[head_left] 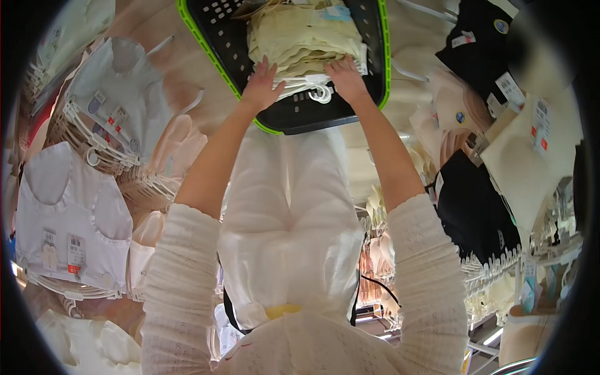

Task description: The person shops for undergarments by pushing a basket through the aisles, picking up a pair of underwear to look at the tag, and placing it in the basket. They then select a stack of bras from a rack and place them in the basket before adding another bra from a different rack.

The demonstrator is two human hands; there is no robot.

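A stack of pale cream garments [300, 37] lies in a black basket [312, 124] with a bright green rim. White plastic hangers [306, 81] stick out along its near side, their hooks toward me. My left hand [262, 86] rests at the near left corner of the stack, fingers spread and thumb beside the hangers. At the near right corner, my right hand [347, 80] lies with its fingers stretched over the garments and hanger ends. Neither hand is visibly closed around anything. A light blue piece [336, 12] shows on top of the stack.
Racks of hanging garments flank me: a white top [72, 212] and a grey-white top [122, 94] at left, black garments [478, 206] and a cream bra-like garment [531, 150] at right. Bare metal hooks [409, 70] jut out beside the basket.
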